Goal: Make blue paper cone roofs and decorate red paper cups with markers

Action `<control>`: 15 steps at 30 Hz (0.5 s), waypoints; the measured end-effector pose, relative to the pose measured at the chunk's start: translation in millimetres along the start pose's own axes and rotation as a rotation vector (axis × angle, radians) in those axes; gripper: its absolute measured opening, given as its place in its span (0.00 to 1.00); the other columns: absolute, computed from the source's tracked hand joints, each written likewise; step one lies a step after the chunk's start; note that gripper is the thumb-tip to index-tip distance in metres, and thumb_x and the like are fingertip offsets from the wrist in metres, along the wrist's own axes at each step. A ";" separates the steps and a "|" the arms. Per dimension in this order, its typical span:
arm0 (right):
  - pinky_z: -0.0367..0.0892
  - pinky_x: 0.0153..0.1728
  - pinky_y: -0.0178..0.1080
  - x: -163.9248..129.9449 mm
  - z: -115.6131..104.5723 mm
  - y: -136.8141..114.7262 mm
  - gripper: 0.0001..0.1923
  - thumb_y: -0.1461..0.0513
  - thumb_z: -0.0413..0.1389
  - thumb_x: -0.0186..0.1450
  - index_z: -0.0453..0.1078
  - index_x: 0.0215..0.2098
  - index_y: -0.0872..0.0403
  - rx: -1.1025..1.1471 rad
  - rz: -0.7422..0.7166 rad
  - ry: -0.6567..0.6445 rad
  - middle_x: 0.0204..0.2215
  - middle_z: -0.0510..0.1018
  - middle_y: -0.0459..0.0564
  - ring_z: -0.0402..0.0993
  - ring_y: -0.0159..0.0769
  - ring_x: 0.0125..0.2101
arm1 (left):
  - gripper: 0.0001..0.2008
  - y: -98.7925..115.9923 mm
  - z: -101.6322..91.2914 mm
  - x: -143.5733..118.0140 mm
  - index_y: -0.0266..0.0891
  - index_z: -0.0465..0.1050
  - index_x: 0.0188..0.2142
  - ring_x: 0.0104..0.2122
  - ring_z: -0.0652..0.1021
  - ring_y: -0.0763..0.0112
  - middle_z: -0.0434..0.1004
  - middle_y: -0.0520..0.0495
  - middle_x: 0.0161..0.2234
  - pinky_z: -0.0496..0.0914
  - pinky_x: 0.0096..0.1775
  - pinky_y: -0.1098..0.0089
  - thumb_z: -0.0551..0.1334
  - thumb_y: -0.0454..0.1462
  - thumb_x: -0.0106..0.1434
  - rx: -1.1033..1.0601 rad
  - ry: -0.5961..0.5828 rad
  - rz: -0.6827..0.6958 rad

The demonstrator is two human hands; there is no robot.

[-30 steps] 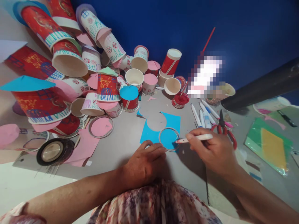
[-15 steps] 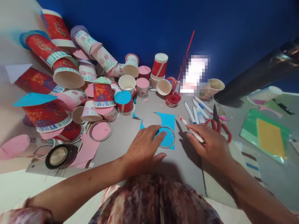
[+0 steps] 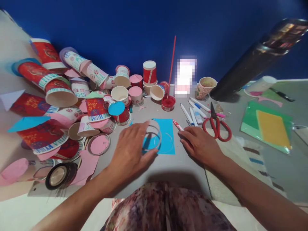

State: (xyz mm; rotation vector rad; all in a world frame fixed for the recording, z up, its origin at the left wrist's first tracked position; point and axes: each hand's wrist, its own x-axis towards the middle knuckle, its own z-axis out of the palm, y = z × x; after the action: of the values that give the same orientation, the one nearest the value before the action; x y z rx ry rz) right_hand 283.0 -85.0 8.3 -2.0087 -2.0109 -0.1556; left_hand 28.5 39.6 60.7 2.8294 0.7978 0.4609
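Observation:
My left hand grips a thin clear ring and holds it tilted, lifted off the blue paper sheet. A faint traced circle shows on that sheet, which lies flat on the grey table. My right hand rests palm down just right of the sheet. Its fingers lie over a white marker, whose red tip pokes out toward the paper.
A heap of decorated paper cups fills the left side. Red scissors, loose markers and a red paint lid lie behind the sheet. Green and yellow sheets are at right, a black tape roll at near left.
My right hand stopped tracing around the ring and lowered the marker to the table. My left hand took hold of the ring and lifted it off the blue paper.

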 end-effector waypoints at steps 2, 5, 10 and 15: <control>0.67 0.41 0.44 1.0 -1.3 -0.8 0.12 0.61 0.55 0.71 0.77 0.48 0.57 -0.016 -0.008 0.063 0.49 0.77 0.61 0.71 0.49 0.44 | 0.34 -9.9 -14.7 -17.5 0.35 0.56 0.66 0.58 0.70 0.43 0.70 0.31 0.59 0.65 0.57 0.45 0.63 0.44 0.66 0.090 -0.008 -0.053; 0.66 0.42 0.47 2.6 -5.1 -6.0 0.12 0.59 0.55 0.71 0.78 0.43 0.57 -0.014 -0.044 0.099 0.44 0.77 0.60 0.70 0.48 0.40 | 0.30 -17.2 -23.6 -43.4 0.33 0.61 0.64 0.62 0.66 0.38 0.67 0.27 0.61 0.63 0.59 0.40 0.63 0.42 0.67 0.163 0.064 -0.125; 0.63 0.34 0.42 0.0 -4.0 -23.7 0.14 0.52 0.64 0.66 0.76 0.37 0.56 0.091 -0.114 -0.065 0.33 0.77 0.53 0.71 0.45 0.37 | 0.19 -0.8 -17.9 -65.9 0.43 0.72 0.56 0.57 0.73 0.52 0.72 0.37 0.56 0.68 0.58 0.52 0.65 0.39 0.66 -0.222 0.207 -0.310; 0.60 0.31 0.39 -3.3 5.5 -32.4 0.06 0.61 0.59 0.70 0.74 0.35 0.55 0.136 -0.100 -0.099 0.32 0.77 0.50 0.73 0.41 0.34 | 0.16 11.3 -12.9 -67.0 0.42 0.77 0.50 0.52 0.79 0.54 0.81 0.39 0.50 0.74 0.53 0.58 0.67 0.44 0.65 -1.186 -0.080 -0.842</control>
State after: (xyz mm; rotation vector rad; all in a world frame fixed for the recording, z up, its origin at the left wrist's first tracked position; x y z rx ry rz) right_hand 250.2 -87.3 6.3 -1.8675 -2.1226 0.0599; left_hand -24.7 -4.6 58.9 1.2869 1.0863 0.4402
